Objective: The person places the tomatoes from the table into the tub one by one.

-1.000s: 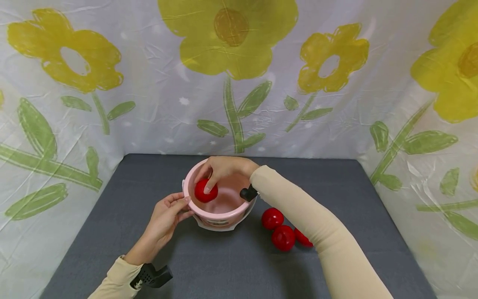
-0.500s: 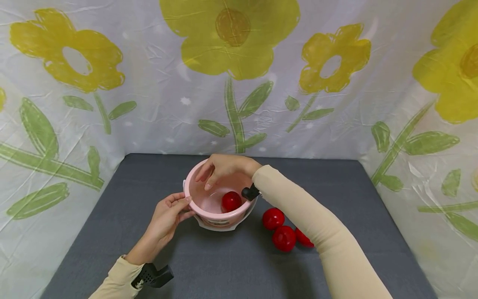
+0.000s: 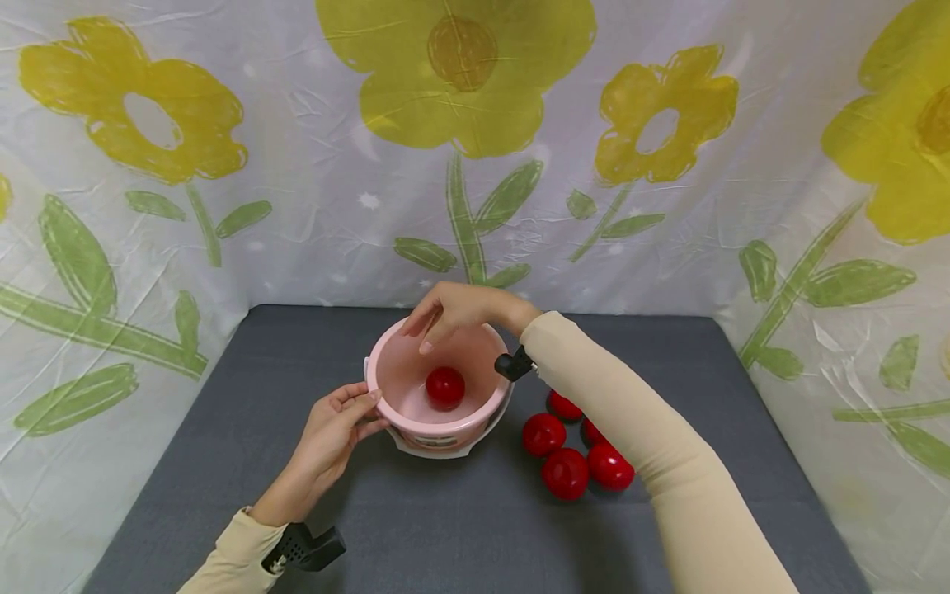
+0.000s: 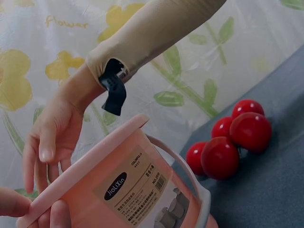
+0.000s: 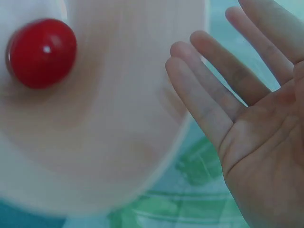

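Note:
My left hand [image 3: 337,429] pinches the near-left rim of a pink plastic bucket [image 3: 426,429], thumb on one side and fingertips on the other. The bucket stands upright on the table and has a printed label [image 4: 135,187] on its side. One glossy red tomato [image 3: 445,388] lies on the bucket's floor, also visible as a tomato [image 5: 42,53] in the right wrist view. Over the far rim hovers my right hand [image 3: 462,312], holding nothing. Its fingers [image 5: 204,99] are spread and relaxed in the right wrist view.
To the right of the bucket, several red tomatoes [image 3: 566,473] sit clustered on the dark grey tablecloth [image 3: 445,536], partly behind the right sleeve [image 3: 616,396]. The bucket's pale handle [image 4: 183,166] hangs down its side. A flower-printed curtain [image 3: 312,206] surrounds the table.
My right hand has let go of the tomato and risen towards the far rim. The tomato has rolled right, then back to the middle of the bucket's floor. My left hand keeps its place.

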`<state>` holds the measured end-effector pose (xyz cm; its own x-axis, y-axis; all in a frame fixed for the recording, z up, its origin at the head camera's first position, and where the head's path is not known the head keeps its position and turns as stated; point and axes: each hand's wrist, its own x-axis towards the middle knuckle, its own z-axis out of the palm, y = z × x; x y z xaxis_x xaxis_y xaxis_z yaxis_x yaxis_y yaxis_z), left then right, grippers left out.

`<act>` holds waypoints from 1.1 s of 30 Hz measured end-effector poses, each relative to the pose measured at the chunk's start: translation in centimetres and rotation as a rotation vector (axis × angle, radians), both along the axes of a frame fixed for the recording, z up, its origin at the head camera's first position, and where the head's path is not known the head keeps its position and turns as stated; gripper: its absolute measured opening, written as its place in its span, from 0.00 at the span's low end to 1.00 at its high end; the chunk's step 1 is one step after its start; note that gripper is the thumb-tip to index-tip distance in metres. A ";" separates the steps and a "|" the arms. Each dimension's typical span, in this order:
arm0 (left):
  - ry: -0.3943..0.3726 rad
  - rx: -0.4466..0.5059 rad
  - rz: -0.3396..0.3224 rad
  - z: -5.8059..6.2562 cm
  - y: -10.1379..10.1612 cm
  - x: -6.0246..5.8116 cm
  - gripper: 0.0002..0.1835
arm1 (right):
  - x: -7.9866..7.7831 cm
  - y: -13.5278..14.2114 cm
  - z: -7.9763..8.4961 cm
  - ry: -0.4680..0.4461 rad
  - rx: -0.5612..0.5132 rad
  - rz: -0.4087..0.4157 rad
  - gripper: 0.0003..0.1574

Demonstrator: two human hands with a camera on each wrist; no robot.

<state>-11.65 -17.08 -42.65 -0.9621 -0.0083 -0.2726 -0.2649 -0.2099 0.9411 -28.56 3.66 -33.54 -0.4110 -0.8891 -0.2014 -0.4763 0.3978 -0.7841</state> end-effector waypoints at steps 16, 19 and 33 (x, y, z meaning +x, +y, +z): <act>0.046 0.021 -0.071 -0.6 -0.2 0.2 0.15 | -0.2 10.4 1.9 -0.016 -0.025 -0.229 0.30; 0.050 0.011 -0.077 -0.6 -0.3 0.3 0.18 | 0.2 13.1 1.0 -0.020 -0.026 -0.287 0.31; 0.101 0.034 -0.096 -1.0 -0.5 0.3 0.09 | 2.3 21.1 -7.1 -0.057 -0.023 -0.413 0.32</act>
